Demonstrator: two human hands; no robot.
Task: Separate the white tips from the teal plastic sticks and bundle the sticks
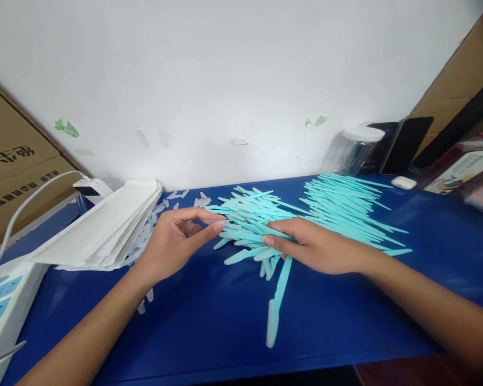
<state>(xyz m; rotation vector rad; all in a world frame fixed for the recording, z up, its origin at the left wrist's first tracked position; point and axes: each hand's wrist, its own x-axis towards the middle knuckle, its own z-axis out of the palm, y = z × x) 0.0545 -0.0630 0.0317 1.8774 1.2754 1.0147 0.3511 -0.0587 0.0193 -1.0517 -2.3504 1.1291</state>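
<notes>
My right hand [293,241] is closed on the handle of a turquoise eyebrow razor [245,236], just over a loose pile of the same razors [249,206]. My left hand [185,233] pinches a small clear cap [224,222] between thumb and forefinger at the pile's left side; the fingertips partly hide it. One razor [277,305] points toward the table's front edge, below my right hand. Several loose clear caps [140,241] lie to the left of my left hand. A second, neater stack of turquoise razors [342,209] lies beyond my right hand.
White paper sheets or envelopes [100,225] lie at the left, near a power strip [8,300] and a white charger [92,188]. Along the back right stand a clear jar [354,147] with a white lid and a dark phone [406,143]. A white earbud case [403,183] is nearby.
</notes>
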